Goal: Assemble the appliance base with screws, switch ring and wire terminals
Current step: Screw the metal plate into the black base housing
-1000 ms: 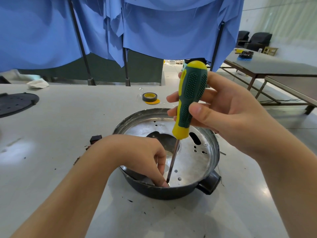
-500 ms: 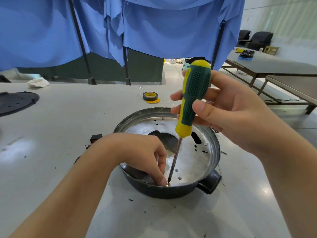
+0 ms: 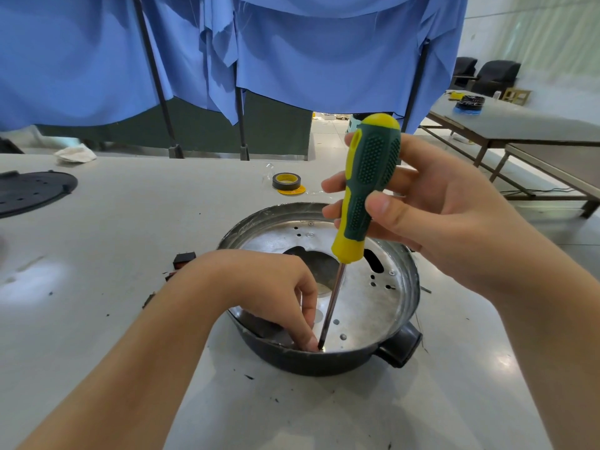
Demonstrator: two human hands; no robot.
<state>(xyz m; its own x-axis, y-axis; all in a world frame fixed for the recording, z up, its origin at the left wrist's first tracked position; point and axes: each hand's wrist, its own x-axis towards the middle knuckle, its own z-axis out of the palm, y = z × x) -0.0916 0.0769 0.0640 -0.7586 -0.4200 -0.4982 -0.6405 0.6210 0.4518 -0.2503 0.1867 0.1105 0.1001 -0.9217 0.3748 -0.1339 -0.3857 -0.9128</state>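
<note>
I am driving a screw into the appliance base (image 3: pixel 383 297), which is sitting open side up on the worktop (image 3: pixel 130 254) straight in front of me. My right hand (image 3: pixel 435 219) is wrapped around the green and yellow handle of the screwdriver (image 3: pixel 367 186), thumb across the front and fingers curled behind. The tool's long axis is running from the handle at about 1 o'clock down to the tip at about 7 o'clock, tilted slightly rather than plumb. The tip is landing on the metal floor of the base at its 6 o'clock edge, just inside the dark near wall.

My left hand (image 3: pixel 272 287) is reaching in from 8 o'clock, fingers curled down into the base, fingertips (image 3: pixel 308 344) touching the floor right beside the tip. I judge they are steadying a screw there, but the screw itself is too small and hidden to make out, so I cannot tell whether they are pinching anything. The left hand is the nearer one to that spot; the right is well above it.

Inside the base I am seeing only the perforated metal plate with its large central opening and several small holes. A roll of tape (image 3: pixel 286 181) is lying at 12 o'clock beyond the base, and a black disc (image 3: pixel 29 193) at 10 o'clock.
</note>
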